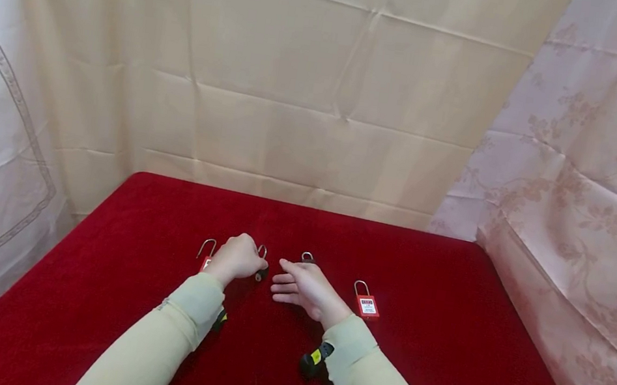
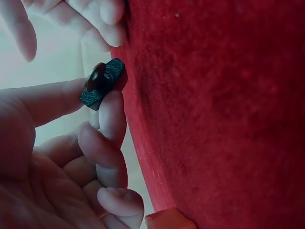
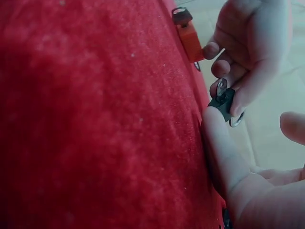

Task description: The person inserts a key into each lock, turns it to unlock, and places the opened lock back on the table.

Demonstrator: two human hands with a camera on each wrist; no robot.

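Between thumb and index finger, my left hand [image 1: 238, 257] pinches a small dark padlock [image 1: 261, 273] just over the red cloth. A key [image 3: 221, 87] sticks out of the lock's underside, and its metal shackle points away from me. Facing it, my right hand [image 1: 307, 286] has its fingers stretched out and holds nothing. In the right wrist view a right fingertip overlaps the lock body [image 3: 228, 99]. Left of the left hand lies a red padlock [image 1: 206, 264] with its shackle raised, partly hidden by that hand; a key [image 3: 181, 17] sits in it.
Beyond the right hand, a second dark padlock [image 1: 307, 256] shows mostly its shackle. Farther right lies another red padlock [image 1: 367, 305] with a white label. Red velvet cloth [image 1: 414, 365] covers the table, with a beige curtain [image 1: 323, 89] behind and pale drapes at both sides.
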